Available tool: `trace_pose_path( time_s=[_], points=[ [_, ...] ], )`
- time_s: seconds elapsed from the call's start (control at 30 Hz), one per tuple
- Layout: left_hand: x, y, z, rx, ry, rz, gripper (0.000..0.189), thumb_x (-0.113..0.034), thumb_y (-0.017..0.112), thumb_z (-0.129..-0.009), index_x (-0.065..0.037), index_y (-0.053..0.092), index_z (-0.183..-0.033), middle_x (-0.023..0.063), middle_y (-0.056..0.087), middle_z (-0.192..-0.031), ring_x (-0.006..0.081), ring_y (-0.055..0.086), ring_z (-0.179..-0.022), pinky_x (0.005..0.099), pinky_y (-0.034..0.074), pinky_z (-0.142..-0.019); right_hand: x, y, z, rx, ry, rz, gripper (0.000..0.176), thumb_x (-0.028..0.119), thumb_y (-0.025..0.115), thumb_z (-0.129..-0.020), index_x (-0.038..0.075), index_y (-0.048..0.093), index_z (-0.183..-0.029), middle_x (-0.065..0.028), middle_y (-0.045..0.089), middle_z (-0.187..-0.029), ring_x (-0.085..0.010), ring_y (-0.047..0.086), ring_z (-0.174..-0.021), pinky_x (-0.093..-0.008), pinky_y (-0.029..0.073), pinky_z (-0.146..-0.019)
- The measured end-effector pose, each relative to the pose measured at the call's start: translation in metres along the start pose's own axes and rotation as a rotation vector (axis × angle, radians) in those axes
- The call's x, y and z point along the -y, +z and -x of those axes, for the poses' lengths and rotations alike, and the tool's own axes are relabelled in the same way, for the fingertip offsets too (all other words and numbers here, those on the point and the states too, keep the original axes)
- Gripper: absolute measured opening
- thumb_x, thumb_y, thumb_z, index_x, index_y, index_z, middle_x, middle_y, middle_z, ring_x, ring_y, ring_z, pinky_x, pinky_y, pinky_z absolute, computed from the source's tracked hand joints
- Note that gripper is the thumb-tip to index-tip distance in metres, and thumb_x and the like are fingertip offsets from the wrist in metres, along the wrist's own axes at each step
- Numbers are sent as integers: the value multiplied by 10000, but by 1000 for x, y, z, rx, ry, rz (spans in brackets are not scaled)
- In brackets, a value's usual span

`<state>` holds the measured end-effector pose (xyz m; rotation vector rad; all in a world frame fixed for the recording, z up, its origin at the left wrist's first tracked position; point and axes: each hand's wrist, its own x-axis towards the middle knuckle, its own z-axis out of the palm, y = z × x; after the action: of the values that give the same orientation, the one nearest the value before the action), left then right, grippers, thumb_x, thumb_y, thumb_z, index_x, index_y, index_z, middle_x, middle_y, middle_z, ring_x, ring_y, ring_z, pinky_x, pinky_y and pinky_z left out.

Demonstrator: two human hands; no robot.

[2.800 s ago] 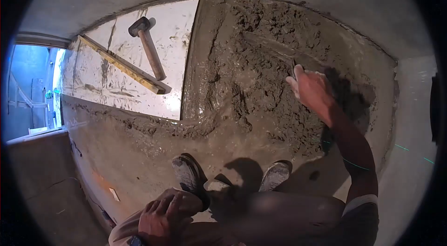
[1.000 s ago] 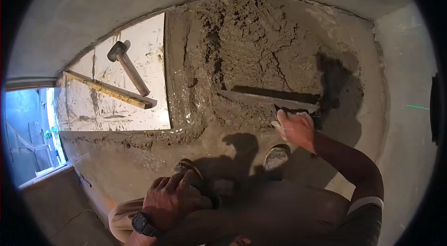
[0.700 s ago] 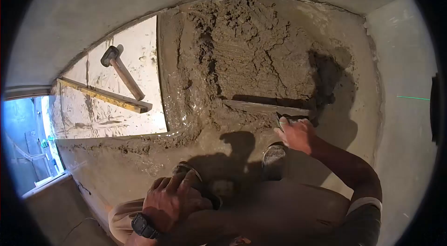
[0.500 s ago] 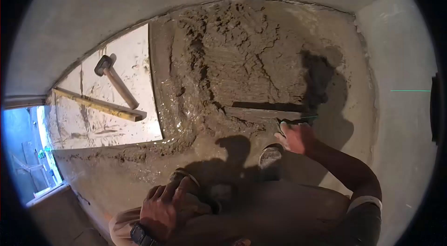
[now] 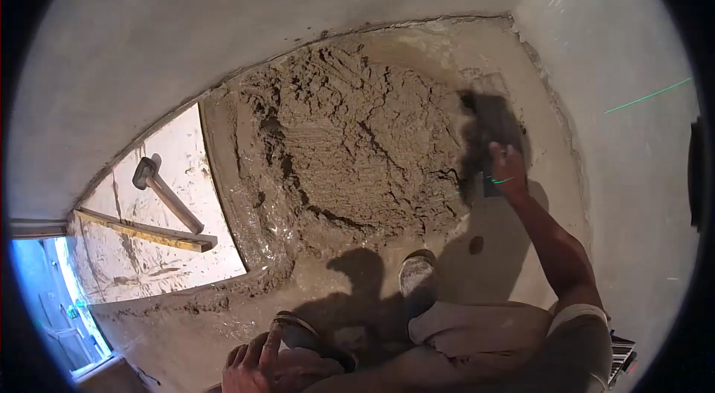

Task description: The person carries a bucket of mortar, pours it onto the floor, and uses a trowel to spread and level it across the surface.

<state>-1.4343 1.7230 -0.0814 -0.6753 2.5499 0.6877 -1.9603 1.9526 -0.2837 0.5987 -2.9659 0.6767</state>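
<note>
holding right hand (image 5: 509, 168) outstretched

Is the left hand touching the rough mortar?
Apart: the head view shows a strip of smoother floor between the left hand and the rough mortar.

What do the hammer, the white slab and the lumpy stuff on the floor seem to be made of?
Hammer: handle probably wood, brown and matte; head dark, dull rubber or metal.
White slab: perhaps ceramic or stone, smooth-looking and pale beneath smears.
Lumpy stuff: likely damp mortar, matte grey-brown, crumbly and cracked.
</note>
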Motion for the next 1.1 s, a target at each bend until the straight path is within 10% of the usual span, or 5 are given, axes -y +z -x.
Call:
trace_pose_path(
  time_s=[0.2, 0.27, 0.37, 0.5, 1.1],
  points=[
    [7, 13, 7, -76, 48, -92, 636, -340, 677, -835, -100, 460, -1383, 179, 600, -1218, 370, 592, -1053, 441, 479, -895, 14, 44, -21, 370, -303, -19, 496, 427, 559, -936, -35, 498, -765, -246, 505, -663, -466, 502, -633, -497, 425, -590],
    [4, 11, 3, -63, 54, -69, 654, -312, 683, -826, -99, 442, -1396, 190, 591, -1228, 379, 588, -1056, 445, 479, -894, 30, 43, -5, 268, -131, -47, 470, 405, 565, -945, -17, 497, -749, -191, 470, -598, -395, 519, -604, -461, 420, -562],
    [-2, 4, -4, -32, 43, -68, 678, -303, 691, -822, -102, 419, -1410, 209, 580, -1229, 385, 585, -1056, 460, 481, -890, 26, 41, 11, 683, -15, -527, 431, 386, 592, -946, 17, 465, -764, -77, 466, -577, -195, 500, -494, -382, 417, -489],
    [-15, -6, -20, 19, 40, -10, 689, -296, 702, -816, -106, 415, -1413, 208, 582, -1217, 392, 584, -1052, 472, 482, -882, 62, 15, 26, 795, 441, -606, 435, 401, 604, -935, -9, 478, -865, -61, 474, -603, -173, 495, -485, -373, 432, -438],
    [-26, 2, -17, -5, -94, 40, 667, -334, 690, -834, -111, 423, -1403, 191, 598, -1181, 401, 605, -965, 465, 505, -813, 119, 6, 11, 793, 450, -928, 316, 384, 582, -959, 91, 509, -868, 33, 425, -604, -70, 401, -469, -267, 328, -394]
  ],
)
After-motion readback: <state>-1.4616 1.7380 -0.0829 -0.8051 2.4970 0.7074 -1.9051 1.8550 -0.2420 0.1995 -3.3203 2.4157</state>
